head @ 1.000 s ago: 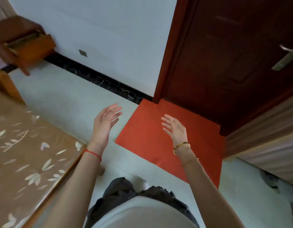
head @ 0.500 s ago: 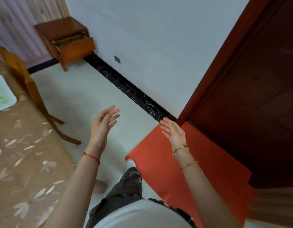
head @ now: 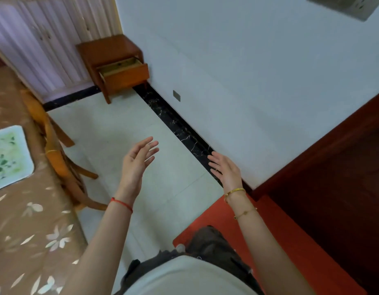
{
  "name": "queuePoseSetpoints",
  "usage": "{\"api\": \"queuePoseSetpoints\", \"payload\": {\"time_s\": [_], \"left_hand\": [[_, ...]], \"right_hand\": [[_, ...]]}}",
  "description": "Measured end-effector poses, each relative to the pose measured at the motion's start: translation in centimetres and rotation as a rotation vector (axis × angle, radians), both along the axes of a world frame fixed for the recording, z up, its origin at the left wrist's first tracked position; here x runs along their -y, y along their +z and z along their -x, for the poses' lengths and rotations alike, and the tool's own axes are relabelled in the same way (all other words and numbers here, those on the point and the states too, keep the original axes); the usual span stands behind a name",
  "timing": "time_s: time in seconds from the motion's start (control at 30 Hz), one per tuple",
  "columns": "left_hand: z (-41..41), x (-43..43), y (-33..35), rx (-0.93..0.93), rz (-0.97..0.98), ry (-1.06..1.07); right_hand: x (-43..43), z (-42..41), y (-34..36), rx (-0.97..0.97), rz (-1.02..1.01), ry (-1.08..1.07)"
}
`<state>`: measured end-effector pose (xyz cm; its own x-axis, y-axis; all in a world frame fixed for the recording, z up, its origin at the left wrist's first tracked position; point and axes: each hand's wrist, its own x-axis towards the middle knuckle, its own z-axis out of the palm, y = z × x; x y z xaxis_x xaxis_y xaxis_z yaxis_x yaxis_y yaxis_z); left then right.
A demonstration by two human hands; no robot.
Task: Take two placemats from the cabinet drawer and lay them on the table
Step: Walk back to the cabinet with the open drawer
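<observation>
A single head-worn wide-angle view looks forward and down from standing height. Nearest, at the lower edge, is the wearer's own torso; the small brown wooden cabinet (head: pixel 112 60) with its open drawer sits far off at upper left, the floral-clothed brown table (head: pixel 25 220) close on the left.

Left hand (head: pixel 137 165) empty, fingers spread; right hand (head: pixel 225 169) likewise.
</observation>
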<state>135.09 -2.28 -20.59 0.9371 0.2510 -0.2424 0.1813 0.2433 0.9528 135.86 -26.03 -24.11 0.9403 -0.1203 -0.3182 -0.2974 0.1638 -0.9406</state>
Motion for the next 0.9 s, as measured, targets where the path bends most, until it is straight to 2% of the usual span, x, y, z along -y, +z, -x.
{"api": "queuePoseSetpoints", "payload": {"time_s": [0.27,0.57,0.9], "left_hand": [[-9.5,-3.7,-1.3,-0.030,0.010,0.151],[-24.3,-7.8,0.0,0.007,0.004,0.329],[-37.2,-12.5,0.0,0.004,-0.017,0.428]], "right_hand": [[-4.7,-12.9,-1.1,-0.030,-0.004,0.144],[-9.8,-32.0,-0.1,-0.004,-0.023,0.307],[-16.1,-47.2,0.3,0.001,-0.006,0.450]]}}
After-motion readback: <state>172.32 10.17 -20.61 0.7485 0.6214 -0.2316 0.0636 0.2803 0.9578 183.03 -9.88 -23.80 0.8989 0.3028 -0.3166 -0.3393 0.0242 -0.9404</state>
